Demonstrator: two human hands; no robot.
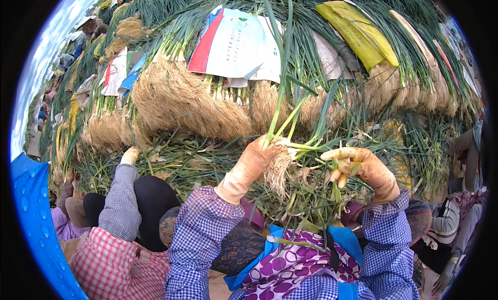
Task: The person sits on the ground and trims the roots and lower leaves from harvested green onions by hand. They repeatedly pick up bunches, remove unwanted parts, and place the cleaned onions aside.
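Observation:
My left hand [251,166], in a stained pale glove, grips a few green onions [277,119] at their lower stalks. Their long leaves point up and away, and pale stringy roots [279,175] hang below the fist. Close by on the right is my right hand [362,167], gloved too, with its index finger stretched towards the stalks and the other fingers bent. Scraps of green leaf [355,169] show at those fingers; whether any is gripped is unclear. Under both hands lies a litter of loose leaves and trimmings [307,195].
Large root-bearing onion bundles [190,97] are heaped ahead, partly covered by a white printed sack [237,43] and a yellow sack [358,33]. A co-worker's gloved hand [131,155] reaches in at left. A blue umbrella [35,222] edges the left; another person's shoe [444,224] is at right.

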